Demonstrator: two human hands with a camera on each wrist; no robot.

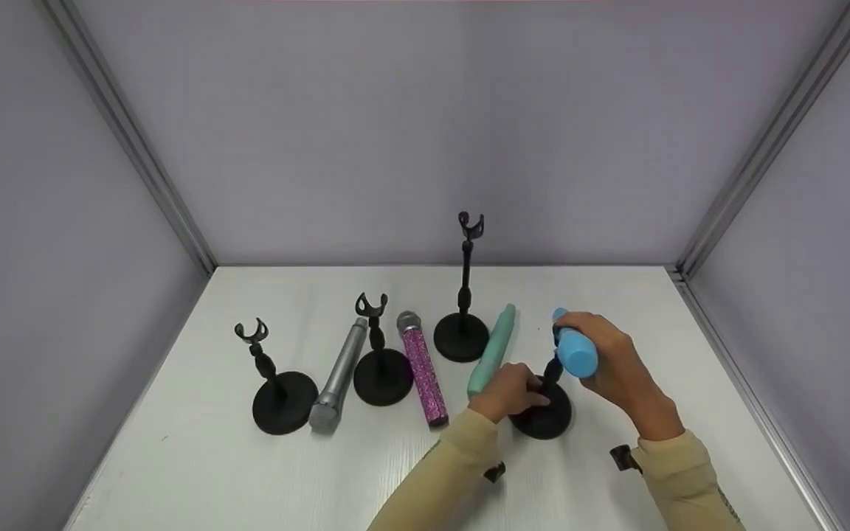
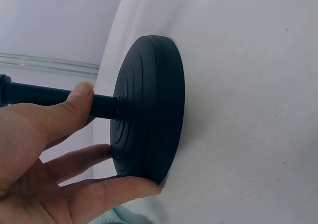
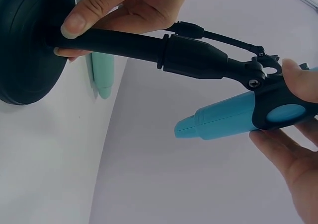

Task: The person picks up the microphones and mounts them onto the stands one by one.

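A black microphone stand (image 1: 541, 420) stands on the white table at the right. My left hand (image 1: 508, 392) holds its lower pole; in the left wrist view the thumb lies along the pole (image 2: 39, 93) and fingers touch the round base (image 2: 149, 110). My right hand (image 1: 612, 361) grips a light blue microphone (image 1: 578, 352) at the top of this stand. In the right wrist view, the black clip (image 3: 263, 102) wraps round the blue body, with the tapered end sticking out. Right beside my left hand lies a teal microphone (image 1: 495, 346).
Behind stands a taller black stand (image 1: 462, 339). Leftward are a pink glitter microphone (image 1: 425, 376), a black stand (image 1: 383, 380), a silver microphone (image 1: 339, 380) and another black stand (image 1: 285, 404); these stands' clips hold nothing. Grey walls (image 1: 425, 133) enclose the table.
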